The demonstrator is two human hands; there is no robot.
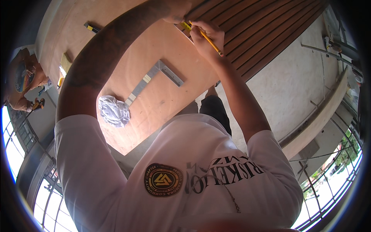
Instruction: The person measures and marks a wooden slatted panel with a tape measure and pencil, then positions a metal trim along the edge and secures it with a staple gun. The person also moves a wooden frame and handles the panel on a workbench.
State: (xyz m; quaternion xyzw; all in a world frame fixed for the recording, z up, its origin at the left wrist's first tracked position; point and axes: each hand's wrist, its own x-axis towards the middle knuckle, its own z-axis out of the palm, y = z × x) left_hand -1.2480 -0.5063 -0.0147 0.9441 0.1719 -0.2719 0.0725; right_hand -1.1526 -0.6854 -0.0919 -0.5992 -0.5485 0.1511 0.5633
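My right hand (pixel 208 36) is closed around a yellow pencil (pixel 211 43), its eraser end toward me and its tip near a short yellow strip (pixel 186 26), which looks like a tape measure blade. That strip lies along the edge between the plywood sheet (pixel 154 46) and the brown slatted wood panel (pixel 262 31). Beside the strip, my left hand (pixel 177 11) rests at the top of the view. Its fingers are dark and partly hidden, so what it holds does not show.
A metal framing square (pixel 148 77) lies on the plywood, with a crumpled white cloth (pixel 114 111) at its end. A black-and-yellow tool (pixel 92 28) lies beyond my left arm. A person (pixel 27 77) is at the far left. A curved pale board (pixel 320 112) stands at right.
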